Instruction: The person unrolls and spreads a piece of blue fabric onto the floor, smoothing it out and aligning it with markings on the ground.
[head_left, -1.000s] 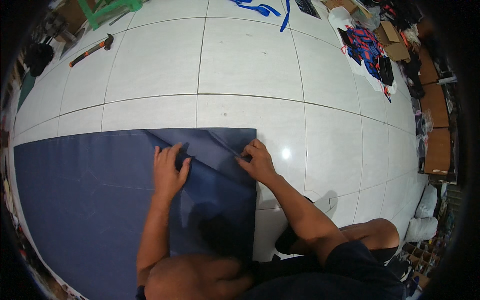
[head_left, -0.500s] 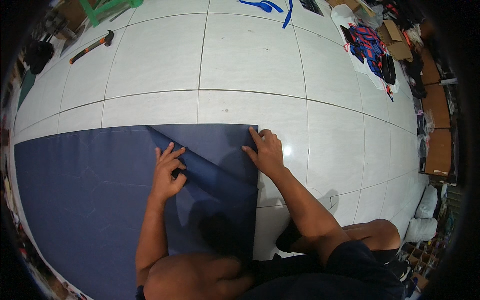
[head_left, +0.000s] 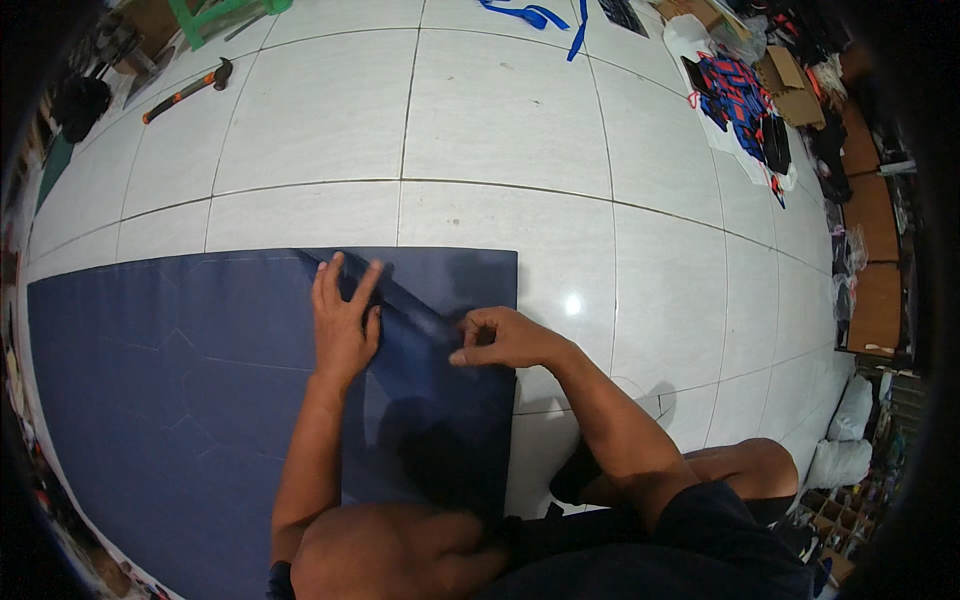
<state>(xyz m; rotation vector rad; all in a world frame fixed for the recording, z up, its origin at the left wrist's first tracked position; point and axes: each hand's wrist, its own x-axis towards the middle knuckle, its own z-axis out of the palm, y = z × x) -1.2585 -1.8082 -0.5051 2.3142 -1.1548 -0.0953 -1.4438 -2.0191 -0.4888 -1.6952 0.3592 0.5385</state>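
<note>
Both hands [head_left: 345, 325] on navy sheet [head_left: 150, 380], creasing fold

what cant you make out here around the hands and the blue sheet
- Near edge of the dark blue sheet: head view, hidden by the person's own knee and forearms.
- Crease under the left hand: covered by the palm.
- What the right hand pinches: fingertips curl over it.
- Sheet's left edge: lost in the dark fisheye rim.
- Hammer and colourful fabric pile: too small for detail.
</note>
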